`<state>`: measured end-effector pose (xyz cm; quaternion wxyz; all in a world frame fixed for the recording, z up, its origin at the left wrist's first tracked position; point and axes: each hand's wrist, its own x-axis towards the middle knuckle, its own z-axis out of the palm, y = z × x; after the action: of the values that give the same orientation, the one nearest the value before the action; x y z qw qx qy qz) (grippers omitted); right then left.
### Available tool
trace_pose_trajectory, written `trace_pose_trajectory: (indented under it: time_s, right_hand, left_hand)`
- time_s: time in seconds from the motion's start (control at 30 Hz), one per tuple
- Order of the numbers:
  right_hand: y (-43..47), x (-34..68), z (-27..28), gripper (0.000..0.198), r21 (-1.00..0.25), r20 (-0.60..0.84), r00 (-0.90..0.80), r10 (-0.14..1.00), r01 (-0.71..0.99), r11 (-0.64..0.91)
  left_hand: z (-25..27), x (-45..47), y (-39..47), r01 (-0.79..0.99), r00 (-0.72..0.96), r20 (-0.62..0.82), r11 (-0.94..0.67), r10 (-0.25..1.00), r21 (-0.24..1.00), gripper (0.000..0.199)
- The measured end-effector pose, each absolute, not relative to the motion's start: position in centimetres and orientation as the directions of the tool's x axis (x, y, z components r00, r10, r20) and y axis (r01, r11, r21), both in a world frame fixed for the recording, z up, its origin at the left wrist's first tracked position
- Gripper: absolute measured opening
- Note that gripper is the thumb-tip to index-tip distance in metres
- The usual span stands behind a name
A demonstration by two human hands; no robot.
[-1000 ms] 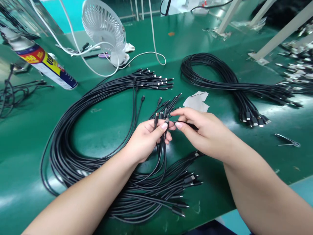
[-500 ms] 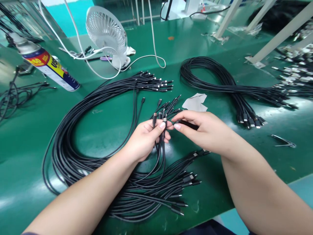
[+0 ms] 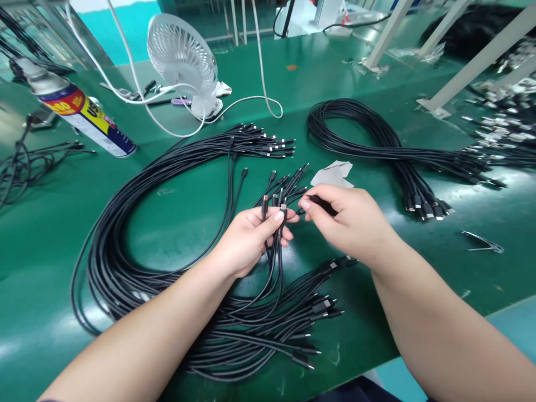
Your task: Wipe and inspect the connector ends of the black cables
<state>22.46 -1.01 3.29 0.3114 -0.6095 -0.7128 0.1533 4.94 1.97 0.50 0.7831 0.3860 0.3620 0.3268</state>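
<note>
My left hand (image 3: 253,237) is closed around several black USB cables (image 3: 274,262). Their connector ends point up past the thumb and fingers, and one metal plug tip (image 3: 283,207) stands beside the thumb tip. Just to the right, my right hand (image 3: 347,218) pinches a dark, slim object (image 3: 323,204) between thumb and fingers; most of it is hidden in the palm, so its kind is unclear. A small gap separates the two hands. Under and around them lies a big curved bundle of black cables (image 3: 113,234), its ends fanned out toward the right.
A second looped cable bundle (image 3: 355,111) lies at the right, with tweezers (image 3: 481,242) in front of it. A scrap of white paper (image 3: 333,174) lies beyond my right hand. A white fan (image 3: 182,50) and a spray can (image 3: 86,111) stand at the back left.
My right hand has drawn slightly away from my left, and its fingers have curled in closer around the dark object. The left hand still holds the cables in nearly the same place.
</note>
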Motion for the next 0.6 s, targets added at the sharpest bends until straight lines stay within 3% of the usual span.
trace_pose_trajectory:
  time_s: [0.13,0.27,0.43,0.6]
  right_hand:
    - [-1.0,22.1,3.2,0.024,-0.686,0.271,0.007,0.963,0.703,0.187]
    - [-1.1,21.5,2.9,0.012,-0.788,0.19,-0.034,0.981,0.591,0.173]
    - [-1.0,21.8,3.4,0.018,-0.707,0.253,-0.102,0.962,0.66,0.256]
    - [-0.6,22.6,3.2,0.021,-0.683,0.252,-0.024,0.967,0.704,0.195]
  left_hand:
    - [0.6,4.9,1.9,-0.234,0.546,-0.336,0.525,0.767,0.818,0.026]
    - [0.6,4.8,1.8,-0.208,0.592,-0.367,0.576,0.717,0.791,0.024]
    - [0.6,5.0,1.6,-0.248,0.579,-0.433,0.656,0.69,0.713,0.016]
    - [0.6,4.9,1.8,-0.361,0.604,-0.389,0.674,0.696,0.645,0.019]
